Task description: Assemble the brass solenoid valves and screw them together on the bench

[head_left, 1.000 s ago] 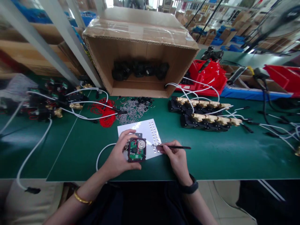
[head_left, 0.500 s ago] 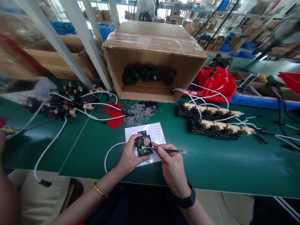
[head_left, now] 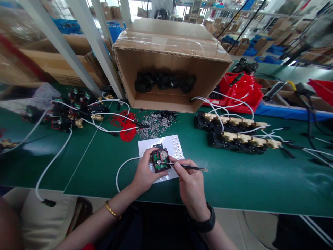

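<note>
My left hand (head_left: 146,171) is closed around the sides of a small black actuator housing (head_left: 160,160), whose open face shows a green circuit board and a round metal gear. A white cable (head_left: 122,167) runs from its left side. In my right hand (head_left: 189,180) a pair of dark tweezers (head_left: 186,166) is pinched between thumb and fingers. The tips reach into the housing, at a small round silvery part on the board; whether they grip it I cannot tell. Beneath the housing lies a white sheet (head_left: 145,143) with rows of small ring-shaped pieces (head_left: 177,150) on its right side.
Behind the sheet are a pile of small screws (head_left: 156,124) and red rings (head_left: 126,130). Black units with brass valves (head_left: 241,139) line the right. More cabled assemblies (head_left: 67,114) lie left. An open cardboard box (head_left: 171,38) stands behind, a red bin (head_left: 241,92) beside it.
My hands, the housing and the tweezers hold nearly the same pose. The view has shifted slightly, and the other person's hand at the far left has moved out from the brass part.
</note>
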A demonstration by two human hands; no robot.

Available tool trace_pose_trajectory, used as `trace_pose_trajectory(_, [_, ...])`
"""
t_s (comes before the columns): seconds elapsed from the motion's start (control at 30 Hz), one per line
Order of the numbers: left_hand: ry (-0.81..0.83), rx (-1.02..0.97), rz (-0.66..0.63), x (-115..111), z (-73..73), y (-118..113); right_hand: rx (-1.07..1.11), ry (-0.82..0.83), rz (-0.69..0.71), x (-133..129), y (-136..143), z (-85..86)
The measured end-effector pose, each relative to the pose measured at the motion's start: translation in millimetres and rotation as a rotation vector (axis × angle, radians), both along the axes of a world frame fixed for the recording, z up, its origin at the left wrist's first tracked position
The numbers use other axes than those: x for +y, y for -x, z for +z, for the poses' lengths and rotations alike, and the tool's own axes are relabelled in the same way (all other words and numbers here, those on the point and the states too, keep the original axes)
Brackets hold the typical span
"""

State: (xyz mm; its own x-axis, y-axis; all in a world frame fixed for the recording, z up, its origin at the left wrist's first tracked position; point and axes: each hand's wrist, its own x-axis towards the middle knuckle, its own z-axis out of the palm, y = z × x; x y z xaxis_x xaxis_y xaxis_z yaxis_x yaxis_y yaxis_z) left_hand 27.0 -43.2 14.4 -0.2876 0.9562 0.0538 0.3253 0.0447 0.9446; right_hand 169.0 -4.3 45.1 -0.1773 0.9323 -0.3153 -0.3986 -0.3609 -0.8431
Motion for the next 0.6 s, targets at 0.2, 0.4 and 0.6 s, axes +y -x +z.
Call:
trace_pose_trajectory(0.2, [0.003, 0.005, 0.006, 0.0, 0.5, -0.9, 0.001, -0.013, 0.001, -1.6, 0.1, 0.4])
trace_pose_trajectory(0.4, [-0.086, 0.106, 0.012, 0.9, 0.4, 0.1, -0.007, -0.014, -0.014, -0.3, 0.7, 2.7])
trace_pose_trajectory(0.6, [-0.238, 0.004, -0.008, 0.2, -11.5, -1.1, -0.032, -0.03, -0.018, 3.9, 4.4, -1.8])
